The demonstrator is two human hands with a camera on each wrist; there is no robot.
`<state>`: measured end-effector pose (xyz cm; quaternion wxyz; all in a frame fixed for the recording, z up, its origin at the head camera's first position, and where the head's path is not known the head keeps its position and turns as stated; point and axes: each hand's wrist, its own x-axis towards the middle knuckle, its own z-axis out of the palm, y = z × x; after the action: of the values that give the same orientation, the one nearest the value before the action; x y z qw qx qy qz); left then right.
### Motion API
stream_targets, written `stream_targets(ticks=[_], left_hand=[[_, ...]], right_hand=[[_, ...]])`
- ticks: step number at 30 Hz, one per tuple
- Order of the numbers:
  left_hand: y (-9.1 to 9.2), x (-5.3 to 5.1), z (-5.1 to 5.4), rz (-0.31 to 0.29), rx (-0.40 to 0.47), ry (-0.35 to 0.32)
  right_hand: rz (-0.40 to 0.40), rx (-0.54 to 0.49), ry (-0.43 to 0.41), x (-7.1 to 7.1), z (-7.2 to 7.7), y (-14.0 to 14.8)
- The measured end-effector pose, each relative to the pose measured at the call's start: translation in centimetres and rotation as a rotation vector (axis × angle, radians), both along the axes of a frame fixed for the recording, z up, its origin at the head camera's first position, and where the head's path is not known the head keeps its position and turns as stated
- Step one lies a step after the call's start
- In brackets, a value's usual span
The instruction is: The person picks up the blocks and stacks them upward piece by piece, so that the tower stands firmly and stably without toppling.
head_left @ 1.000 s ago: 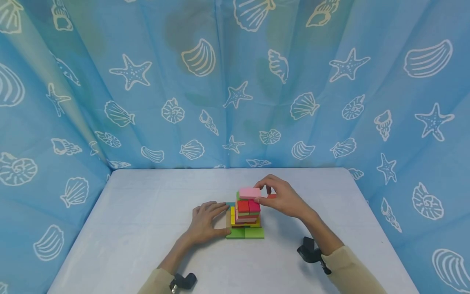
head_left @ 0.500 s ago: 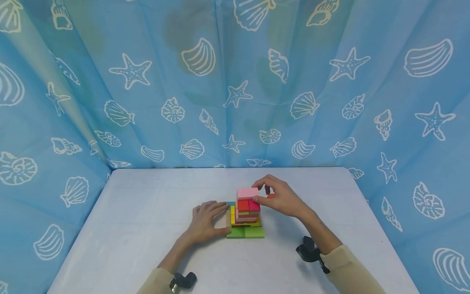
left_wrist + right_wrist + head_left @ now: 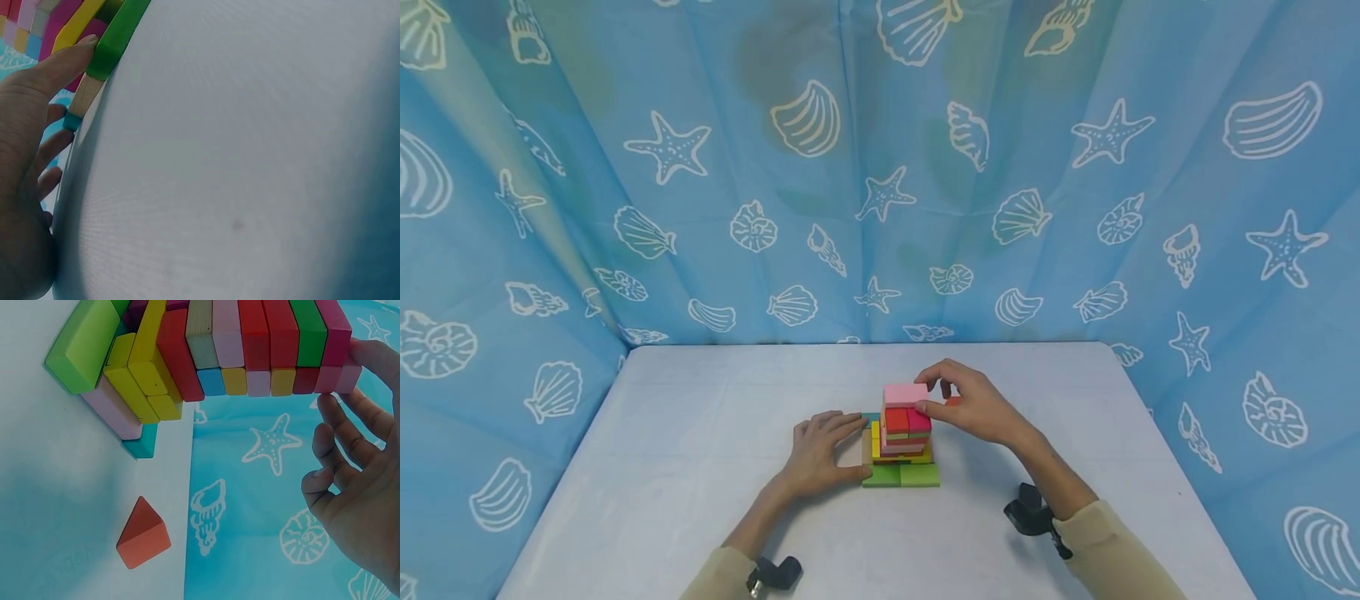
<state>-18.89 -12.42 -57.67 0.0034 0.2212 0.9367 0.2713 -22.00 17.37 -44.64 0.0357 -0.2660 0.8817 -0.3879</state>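
A tower of colored wooden blocks (image 3: 907, 425) stands mid-table in the head view. Its wide base includes light green blocks (image 3: 901, 476), and yellow blocks (image 3: 150, 356) sit above them. At the top lies a pink block (image 3: 906, 395), lined up with the layers below. My right hand (image 3: 977, 404) pinches that pink block at its right end, thumb in front and fingertips behind. Beside the base's left side rests my left hand (image 3: 823, 454), fingers extended. Its thumb touches the green block (image 3: 119, 44), while the other fingers reach toward a teal block (image 3: 72, 122).
A red triangular block (image 3: 144, 534) lies apart on the table behind the tower, partly hidden by the right hand in the head view. The white table (image 3: 700, 467) ends at a blue curtain (image 3: 865, 250) with shell prints. Both wrists carry dark cameras (image 3: 1032, 510).
The pink block has shifted slightly left and into line with the tower's top, my right hand moving with it. For the last half second both hands have stayed nearly still.
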Motion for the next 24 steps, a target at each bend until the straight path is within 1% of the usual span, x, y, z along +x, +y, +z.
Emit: stream_targets(ticks=[9, 15, 20, 24], left_hand=[[0.0, 0.1, 0.1, 0.0, 0.012, 0.004], [0.1, 0.1, 0.0, -0.006, 0.016, 0.0], [0.0, 0.0, -0.1, -0.011, 0.017, 0.003], [0.0, 0.0, -0.1, -0.009, 0.011, 0.002]], right_hand=[[0.007, 0.01, 0.007, 0.1, 0.1, -0.1], [0.021, 0.009, -0.012, 0.1, 0.2, 0.3], [0.026, 0.001, -0.065, 0.0, 0.2, 2.4], [0.013, 0.007, -0.137, 0.2, -0.6, 5.4]])
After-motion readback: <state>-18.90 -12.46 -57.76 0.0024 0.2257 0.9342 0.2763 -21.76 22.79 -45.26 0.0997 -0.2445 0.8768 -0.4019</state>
